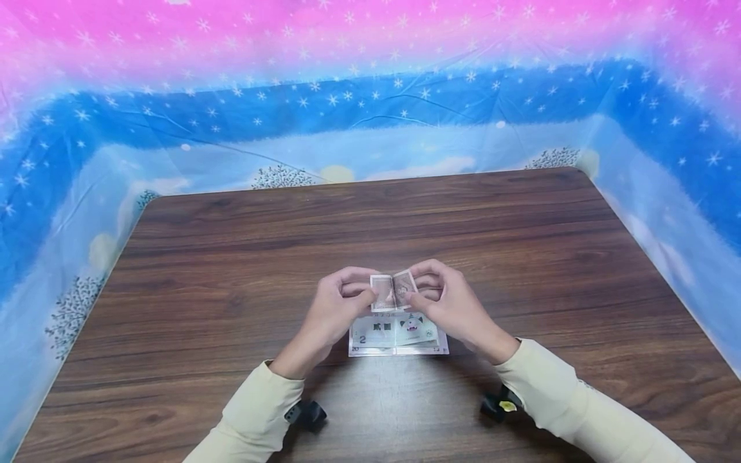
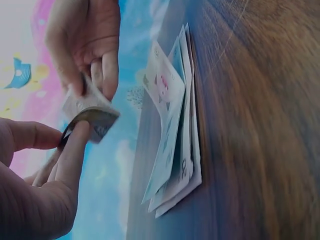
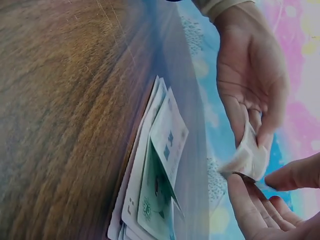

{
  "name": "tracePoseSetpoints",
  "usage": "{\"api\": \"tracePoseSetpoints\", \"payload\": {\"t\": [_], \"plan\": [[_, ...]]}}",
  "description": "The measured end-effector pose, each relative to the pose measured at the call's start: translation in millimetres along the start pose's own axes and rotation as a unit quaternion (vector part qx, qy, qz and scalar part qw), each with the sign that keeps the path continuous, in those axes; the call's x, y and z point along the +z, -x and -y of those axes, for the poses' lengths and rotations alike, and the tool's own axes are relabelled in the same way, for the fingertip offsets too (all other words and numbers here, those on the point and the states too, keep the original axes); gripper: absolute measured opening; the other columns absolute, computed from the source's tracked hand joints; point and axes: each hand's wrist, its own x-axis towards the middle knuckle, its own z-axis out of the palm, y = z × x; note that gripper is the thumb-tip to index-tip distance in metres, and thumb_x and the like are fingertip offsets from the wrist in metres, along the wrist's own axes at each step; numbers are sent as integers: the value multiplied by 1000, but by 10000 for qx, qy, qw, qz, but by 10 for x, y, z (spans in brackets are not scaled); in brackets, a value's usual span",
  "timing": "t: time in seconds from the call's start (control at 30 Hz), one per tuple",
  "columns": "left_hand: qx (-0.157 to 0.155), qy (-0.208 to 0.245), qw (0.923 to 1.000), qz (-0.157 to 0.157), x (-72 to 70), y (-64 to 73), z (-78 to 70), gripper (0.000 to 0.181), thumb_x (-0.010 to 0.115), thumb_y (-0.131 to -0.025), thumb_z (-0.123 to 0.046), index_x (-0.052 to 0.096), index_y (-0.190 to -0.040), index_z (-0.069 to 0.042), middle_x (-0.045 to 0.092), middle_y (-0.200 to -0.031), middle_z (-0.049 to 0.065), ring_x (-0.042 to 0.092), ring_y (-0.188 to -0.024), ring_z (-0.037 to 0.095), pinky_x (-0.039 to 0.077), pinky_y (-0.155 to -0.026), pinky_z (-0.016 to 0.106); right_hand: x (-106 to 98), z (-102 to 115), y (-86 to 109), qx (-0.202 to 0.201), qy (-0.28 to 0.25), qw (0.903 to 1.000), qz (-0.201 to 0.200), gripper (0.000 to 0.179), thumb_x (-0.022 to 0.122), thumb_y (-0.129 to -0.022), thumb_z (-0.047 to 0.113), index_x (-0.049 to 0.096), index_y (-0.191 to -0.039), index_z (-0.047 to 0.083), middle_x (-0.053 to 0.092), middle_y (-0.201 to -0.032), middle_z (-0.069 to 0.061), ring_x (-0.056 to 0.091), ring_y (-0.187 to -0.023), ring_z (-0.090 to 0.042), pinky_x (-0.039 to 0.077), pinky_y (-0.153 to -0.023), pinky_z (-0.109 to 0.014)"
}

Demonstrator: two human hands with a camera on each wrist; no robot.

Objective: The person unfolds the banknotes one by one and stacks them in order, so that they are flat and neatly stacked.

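Note:
Between both hands, raised off the table, is a small brownish paper banknote (image 1: 383,293) with a crease down its middle. My left hand (image 1: 338,302) pinches its left end between thumb and fingers. At the right end, my right hand (image 1: 454,305) pinches it the same way. The two halves tilt toward each other along the crease, as the left wrist view also shows with the note (image 2: 95,112) bent. Below the hands lies a stack of creased notes (image 1: 395,334), a greenish one with a "2" and a cartoon face on top. In the right wrist view the stack's layers (image 3: 150,185) spread slightly apart.
The dark wood-grain table (image 1: 260,251) extends around the stack on all sides. A pink and blue snowflake-patterned cloth (image 1: 370,103) hangs behind the table and along its sides. Black wrist devices (image 1: 307,415) are strapped at both cream sleeves.

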Motion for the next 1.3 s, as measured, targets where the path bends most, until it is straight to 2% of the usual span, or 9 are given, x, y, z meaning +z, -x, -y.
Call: {"api": "tracePoseSetpoints", "payload": {"t": [0.27,0.43,0.53,0.63,0.73,0.9,1.03,1.2,1.3], "plan": [[59,-234,9997,-28,-101,21,12,26,72,-86,4,68,-111,0,74,-92,12,71,-79,17,57,-72,29,-130,24,30,507,-68,9986,-109,40,62,-84,-14,54,-123,-11,67,-113,-27,73,-87,-23,60,-77,-30],[-148,96,9998,86,-140,27,41,26,68,-87,12,64,-111,4,72,-90,16,70,-77,20,62,-71,40,-175,-12,23,974,-88,9952,-72,38,67,-85,-8,56,-120,-8,67,-108,-18,72,-84,-20,57,-79,-30],[-194,51,9995,251,-162,25,48,26,68,-87,14,62,-111,5,70,-88,17,69,-75,21,62,-71,44,-199,-46,20,915,118,9957,75,36,70,-85,-6,57,-118,-7,69,-99,-15,72,-81,-22,56,-76,-30],[31,-515,9974,504,-192,25,52,25,69,-88,11,62,-111,4,71,-86,17,71,-69,25,62,-67,44,-225,-71,26,542,612,9964,226,31,72,-85,-5,59,-113,-7,70,-90,-13,70,-73,-20,57,-69,-29],[305,-1477,9859,728,-225,40,44,23,72,-90,3,64,-111,-2,73,-83,11,72,-64,26,61,-60,41,-245,-87,32,169,1336,9904,315,27,76,-84,-3,62,-107,-5,68,-84,-10,67,-67,-16,55,-61,-28],[530,-2770,9535,1063,-244,68,45,22,76,-91,-9,67,-111,-9,73,-75,0,69,-57,18,52,-54,31,-240,-97,36,-186,2451,9679,524,24,81,-81,1,68,-102,0,67,-84,-6,65,-68,-13,54,-61,-28],[612,-3311,9339,1202,-220,76,71,23,77,-90,-11,68,-111,-8,71,-70,-4,64,-54,12,49,-52,29,-205,-111,41,-344,3027,9502,661,23,82,-81,2,70,-101,1,68,-81,-2,63,-69,-10,54,-63,-27],[498,-3731,9187,1196,-186,77,99,23,79,-89,-15,70,-110,-9,71,-70,-3,62,-54,8,50,-52,29,-153,-144,60,-330,3362,9379,786,25,83,-79,3,70,-101,2,67,-75,1,61,-65,-8,53,-59,-26],[534,-4023,9067,1150,-166,67,117,24,80,-89,-18,70,-109,-11,72,-74,-2,62,-58,7,52,-58,31,-138,-176,71,-430,3720,9242,757,28,85,-77,4,70,-101,4,67,-79,1,60,-68,-8,52,-62,-27]]}}
